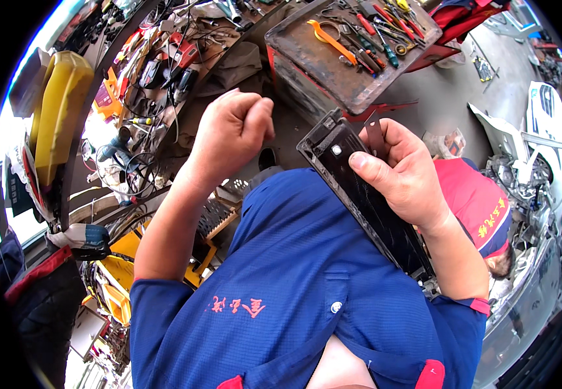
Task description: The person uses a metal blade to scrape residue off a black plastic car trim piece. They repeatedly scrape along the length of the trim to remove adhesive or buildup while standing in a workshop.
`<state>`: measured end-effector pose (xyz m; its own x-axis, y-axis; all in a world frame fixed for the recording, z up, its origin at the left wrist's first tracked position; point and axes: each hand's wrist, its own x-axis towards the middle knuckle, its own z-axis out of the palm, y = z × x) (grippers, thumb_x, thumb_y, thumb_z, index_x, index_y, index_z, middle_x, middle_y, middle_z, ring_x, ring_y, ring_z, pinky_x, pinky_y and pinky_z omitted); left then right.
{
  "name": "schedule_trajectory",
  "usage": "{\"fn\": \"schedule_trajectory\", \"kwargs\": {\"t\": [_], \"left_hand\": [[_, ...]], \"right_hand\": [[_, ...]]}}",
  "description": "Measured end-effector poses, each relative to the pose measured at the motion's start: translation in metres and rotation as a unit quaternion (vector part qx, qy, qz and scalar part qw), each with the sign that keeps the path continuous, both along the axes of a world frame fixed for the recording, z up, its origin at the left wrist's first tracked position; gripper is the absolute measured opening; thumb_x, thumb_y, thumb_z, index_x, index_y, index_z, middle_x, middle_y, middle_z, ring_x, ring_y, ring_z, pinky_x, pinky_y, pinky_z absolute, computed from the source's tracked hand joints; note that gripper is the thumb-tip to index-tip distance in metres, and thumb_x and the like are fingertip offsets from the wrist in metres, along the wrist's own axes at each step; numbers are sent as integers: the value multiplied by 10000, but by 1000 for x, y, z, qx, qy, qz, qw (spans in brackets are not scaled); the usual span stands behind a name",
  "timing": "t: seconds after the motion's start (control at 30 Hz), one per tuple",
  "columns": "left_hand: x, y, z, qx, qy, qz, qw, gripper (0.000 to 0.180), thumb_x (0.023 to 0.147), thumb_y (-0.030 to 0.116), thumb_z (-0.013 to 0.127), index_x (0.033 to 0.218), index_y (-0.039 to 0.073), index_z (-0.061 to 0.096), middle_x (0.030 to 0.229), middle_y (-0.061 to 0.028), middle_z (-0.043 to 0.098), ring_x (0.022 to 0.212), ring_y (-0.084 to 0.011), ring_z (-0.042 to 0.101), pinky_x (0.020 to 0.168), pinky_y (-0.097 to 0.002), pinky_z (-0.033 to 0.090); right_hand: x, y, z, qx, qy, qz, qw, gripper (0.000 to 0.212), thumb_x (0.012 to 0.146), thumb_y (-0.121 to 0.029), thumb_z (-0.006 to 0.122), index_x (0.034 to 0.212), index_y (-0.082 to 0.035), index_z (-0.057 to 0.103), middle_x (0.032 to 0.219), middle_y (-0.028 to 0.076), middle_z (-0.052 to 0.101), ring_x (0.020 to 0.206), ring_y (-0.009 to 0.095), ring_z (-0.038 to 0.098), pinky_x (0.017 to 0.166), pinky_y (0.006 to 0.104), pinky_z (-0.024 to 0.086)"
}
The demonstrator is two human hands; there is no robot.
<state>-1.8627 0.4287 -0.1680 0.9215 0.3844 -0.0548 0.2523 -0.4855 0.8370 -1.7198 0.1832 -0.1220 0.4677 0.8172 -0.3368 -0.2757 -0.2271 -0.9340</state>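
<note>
A long black panel [385, 220], scratched and dusty along its edges, lies slantwise against my blue shirt, its far end raised. My right hand [404, 175] grips it near that end, thumb on the black face and fingers behind. A thin dark metal strip [375, 137] sticks up beside the index finger; whether it belongs to the panel, I cannot tell. My left hand [234, 129] is held up in a fist to the left of the panel, apart from it. Its curled fingers hide whatever they may hold.
Ahead stands a tool cart [307, 58] carrying an orange pry tool [333, 43], screwdrivers and pliers. A cluttered workbench [210, 61] runs along the left, near a yellow container [64, 110]. At right, a co-worker [472, 194] bends beside a white car [547, 142] with exposed front parts.
</note>
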Motion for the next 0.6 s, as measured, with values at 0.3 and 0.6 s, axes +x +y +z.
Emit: {"fn": "schedule_trajectory", "kwargs": {"t": [0.3,0.6], "left_hand": [[-8,-29,7,-461,-3,-49,886,176,1013,139,603,1081,-20,635,999,-45,683,935,-107,648,846,-282,528],[10,-72,15,-308,14,-17,951,326,920,75,720,1198,-30,588,1008,-70,692,902,-109,650,814,-292,540]], "right_hand": [[-1,-2,0,15,1,-30,999,294,961,-146,786,1152,-3,615,1016,-16,639,906,41,594,799,233,515],[2,5,-10,72,-19,-69,995,333,942,-128,758,1200,41,631,1074,48,689,1003,100,643,891,288,545]]}}
